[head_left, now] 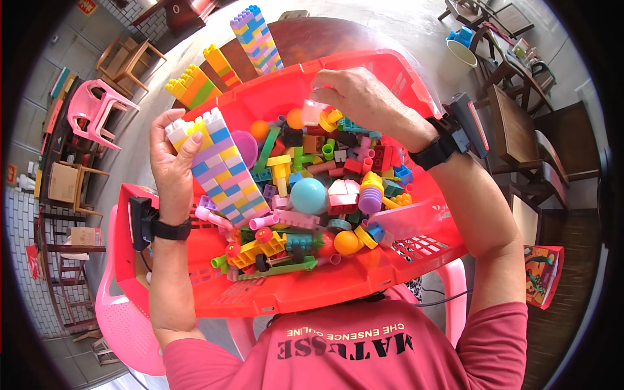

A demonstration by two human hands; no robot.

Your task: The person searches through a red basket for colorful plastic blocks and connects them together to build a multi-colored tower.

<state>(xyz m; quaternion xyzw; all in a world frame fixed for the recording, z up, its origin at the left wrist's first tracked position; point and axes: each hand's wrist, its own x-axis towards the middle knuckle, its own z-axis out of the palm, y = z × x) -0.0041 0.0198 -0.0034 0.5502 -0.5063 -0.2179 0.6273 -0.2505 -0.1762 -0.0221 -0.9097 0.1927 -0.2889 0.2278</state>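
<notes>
Under the left hand's thumb, its fingers wrapped around the upper end, a block tower slanted down to the right over the loose pieces; whether its lower end bore on them could not be told. Rightward of that grip, the right hand pinched a pale pink block at its fingertips, above the far part of the pile. Gripped near one end, the tower might have split at a seam if its free end were pressed or knocked; the small block, lightly pinched, could have slipped into the clutter. Just beyond the left grip, past the red basket's rim, a yellow-green stack risked toppling from an outward sweep. Between the grips lay open air; the basket's far wall limited reach past the right fingertips.
</notes>
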